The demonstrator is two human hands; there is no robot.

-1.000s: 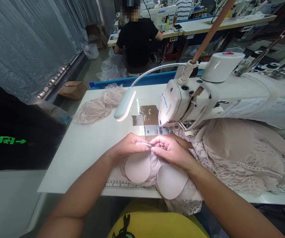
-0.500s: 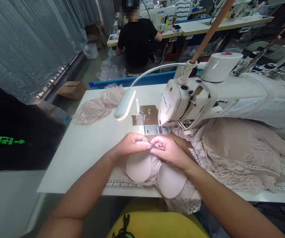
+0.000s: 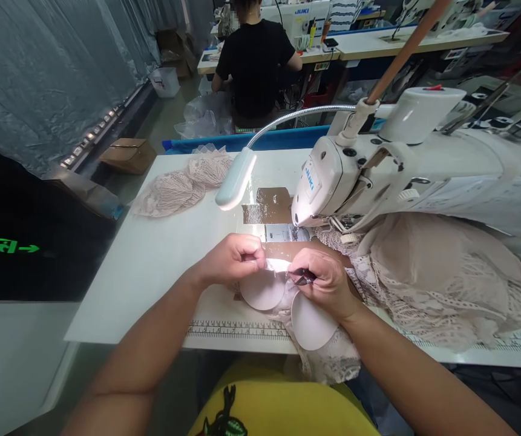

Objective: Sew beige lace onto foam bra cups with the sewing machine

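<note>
A pale pink lace bra (image 3: 264,289) with smooth cups lies at the front of the table, its lower part hanging over the edge. My left hand (image 3: 236,257) is closed on the bra's upper edge, thumb and fingers pinched together. Opposite it, my right hand (image 3: 326,281) is closed around a small dark metal tool, apparently thread snips (image 3: 304,276), beside the same edge. A short stretch of fabric spans the gap between both hands. The snips' blades are mostly hidden by my fingers.
Behind my hands stands a white sewing machine (image 3: 324,175) with a bendable lamp (image 3: 236,180). Lace garments (image 3: 414,266) are heaped under its arm, and a lace bundle (image 3: 173,192) lies at the back left. A ruler strip (image 3: 237,329) runs along the front edge. Farther off sits a person (image 3: 256,66).
My hands have drawn apart, the left leftward and the right rightward. The dark tool has moved from between my fingertips into my right hand. The view has shifted slightly.
</note>
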